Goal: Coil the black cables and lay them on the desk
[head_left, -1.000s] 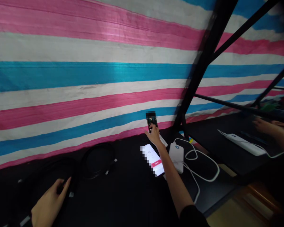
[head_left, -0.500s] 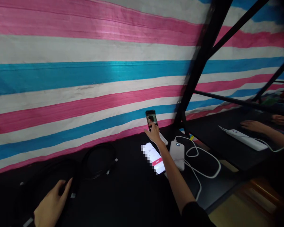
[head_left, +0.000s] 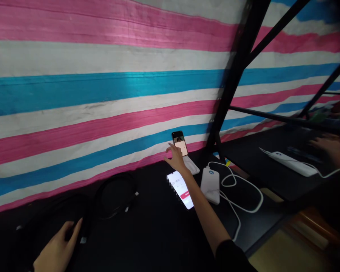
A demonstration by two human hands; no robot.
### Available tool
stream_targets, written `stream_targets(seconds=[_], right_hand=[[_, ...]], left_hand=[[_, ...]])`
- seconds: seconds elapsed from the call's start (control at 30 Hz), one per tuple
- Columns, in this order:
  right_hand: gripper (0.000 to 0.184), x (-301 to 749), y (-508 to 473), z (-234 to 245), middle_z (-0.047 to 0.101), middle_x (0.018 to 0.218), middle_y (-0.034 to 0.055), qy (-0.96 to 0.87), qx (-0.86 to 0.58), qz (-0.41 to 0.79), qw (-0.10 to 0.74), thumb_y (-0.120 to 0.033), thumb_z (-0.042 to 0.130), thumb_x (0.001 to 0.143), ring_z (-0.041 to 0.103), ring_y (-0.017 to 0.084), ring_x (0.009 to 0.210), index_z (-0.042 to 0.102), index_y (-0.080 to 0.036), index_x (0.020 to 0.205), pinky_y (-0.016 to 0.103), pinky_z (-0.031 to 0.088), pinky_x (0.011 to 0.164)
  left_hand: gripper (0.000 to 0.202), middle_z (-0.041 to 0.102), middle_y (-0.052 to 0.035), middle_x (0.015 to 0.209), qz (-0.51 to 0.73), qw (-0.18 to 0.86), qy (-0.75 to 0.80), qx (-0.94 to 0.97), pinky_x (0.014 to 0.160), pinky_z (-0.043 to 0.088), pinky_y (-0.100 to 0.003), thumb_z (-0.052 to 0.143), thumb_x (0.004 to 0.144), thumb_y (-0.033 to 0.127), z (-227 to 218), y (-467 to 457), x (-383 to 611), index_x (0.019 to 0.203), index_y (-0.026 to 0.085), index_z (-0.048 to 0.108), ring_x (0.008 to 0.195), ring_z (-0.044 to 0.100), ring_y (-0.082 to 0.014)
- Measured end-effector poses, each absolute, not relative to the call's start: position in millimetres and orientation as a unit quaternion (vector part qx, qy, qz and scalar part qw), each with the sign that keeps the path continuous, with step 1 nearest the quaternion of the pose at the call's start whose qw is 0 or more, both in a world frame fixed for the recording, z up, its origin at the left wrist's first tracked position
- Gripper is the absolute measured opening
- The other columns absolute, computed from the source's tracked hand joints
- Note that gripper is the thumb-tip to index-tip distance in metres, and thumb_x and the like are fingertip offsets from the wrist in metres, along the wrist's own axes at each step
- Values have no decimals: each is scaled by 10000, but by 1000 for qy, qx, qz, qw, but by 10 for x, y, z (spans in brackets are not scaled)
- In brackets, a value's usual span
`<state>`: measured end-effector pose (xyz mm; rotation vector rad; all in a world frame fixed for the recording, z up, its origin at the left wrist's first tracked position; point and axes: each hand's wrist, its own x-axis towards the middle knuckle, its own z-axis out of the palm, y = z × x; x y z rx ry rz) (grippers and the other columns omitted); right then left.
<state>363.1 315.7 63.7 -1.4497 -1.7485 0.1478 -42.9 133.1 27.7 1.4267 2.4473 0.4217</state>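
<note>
My right hand [head_left: 175, 157] is raised in front of a phone [head_left: 180, 142] that leans upright near the striped sheet. Its fingers are spread and hold nothing. The phone sits behind a white stand-like piece [head_left: 191, 165]. Below my wrist lies a second phone [head_left: 182, 190] with a bright white screen and a red button, partly covered by my forearm. At the lower left my left hand [head_left: 56, 245] rests over a large coil of black cable [head_left: 86, 206], thumb and forefinger apart; its other fingers are hidden. A smaller black cable coil [head_left: 96, 198] with pale plug ends lies beside it.
A white power bank [head_left: 210, 185] with a looping white cable [head_left: 251, 211] lies right of my forearm. Behind it rises a black metal frame post [head_left: 229, 90]. Further right, another white device [head_left: 294, 164] lies near another person's hand [head_left: 327, 145]. A striped sheet [head_left: 102, 90] hangs behind.
My right hand has drawn back slightly from the leaning phone, and its screen now shows a pale lower panel. My left hand stays by the cable. The other person's hand has shifted right.
</note>
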Motion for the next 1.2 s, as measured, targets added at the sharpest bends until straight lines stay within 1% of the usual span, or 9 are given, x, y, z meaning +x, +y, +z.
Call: stream_targets(seconds=[0.2, 0.4, 0.47, 0.6, 0.73, 0.8, 0.93, 1.03, 1.2], right_hand=[[337, 3683, 3257, 584, 478, 1240, 83, -642, -614, 42, 457, -327, 553, 755, 375, 308, 1144, 464, -222, 1062, 483, 315, 940], [525, 3787, 3299, 560, 515, 1179, 95, -626, -624, 35, 467, -355, 545, 767, 368, 323, 1148, 370, -212, 1241, 505, 289, 940], [465, 3795, 3297, 579, 524, 1177, 98, -621, -623, 37, 475, -361, 531, 779, 385, 321, 1135, 414, -207, 1202, 501, 298, 931], [219, 3723, 3270, 700, 508, 1227, 97, -603, -582, -6, 545, -313, 522, 777, 405, 288, 1141, 508, -201, 964, 472, 291, 961], [89, 3403, 3125, 868, 595, 1020, 77, -612, -492, 26, 618, -250, 507, 785, 528, 208, 879, 495, -201, 859, 382, 401, 846], [60, 3148, 2977, 929, 602, 895, 48, -652, -450, 77, 606, -213, 495, 797, 538, 183, 785, 503, -201, 856, 341, 430, 781], [88, 2646, 2599, 987, 597, 846, 33, -763, -370, 102, 521, -130, 499, 783, 533, 188, 857, 536, -209, 800, 337, 420, 818], [120, 2405, 2345, 1006, 600, 869, 29, -809, -327, 122, 473, -102, 496, 783, 527, 184, 892, 551, -209, 791, 342, 409, 842], [63, 2088, 1988, 1015, 613, 852, 23, -780, -327, 271, 460, -182, 519, 814, 563, 164, 821, 563, -207, 853, 303, 431, 727]], left_hand=[[417, 675, -43, 781, 143, 141, 848, 490, 574, 414, -278, 332, 812, 559, 262, 1324, -417, 1007, 251, 535, 711, 651, -245], [407, 670, -33, 745, 162, 140, 840, 498, 563, 414, -279, 367, 792, 557, 202, 1327, -450, 1001, 266, 559, 708, 650, -250], [410, 677, -36, 768, 162, 141, 840, 498, 563, 416, -282, 364, 792, 563, 189, 1329, -466, 994, 266, 562, 711, 651, -251], [426, 682, -44, 790, 147, 152, 845, 491, 583, 420, -293, 345, 800, 576, 232, 1325, -433, 1001, 253, 536, 742, 655, -256], [517, 689, -47, 914, 151, 122, 853, 485, 618, 436, -315, 349, 765, 662, 264, 1326, -372, 1041, 265, 530, 791, 656, -269], [510, 685, -56, 963, 158, 116, 841, 504, 660, 447, -316, 354, 777, 637, 238, 1331, -367, 1040, 251, 560, 851, 647, -267], [446, 661, -84, 1047, 209, 74, 820, 527, 700, 441, -303, 358, 823, 512, 175, 1321, -404, 1029, 205, 608, 944, 616, -268], [470, 643, -104, 914, 265, -1, 829, 493, 632, 417, -305, 326, 848, 496, 204, 1281, -444, 1082, 195, 600, 819, 616, -264], [405, 601, -53, 718, 498, -120, 764, 393, 635, 403, -283, 340, 871, 446, 343, 1167, -495, 988, 173, 617, 707, 584, -211]])
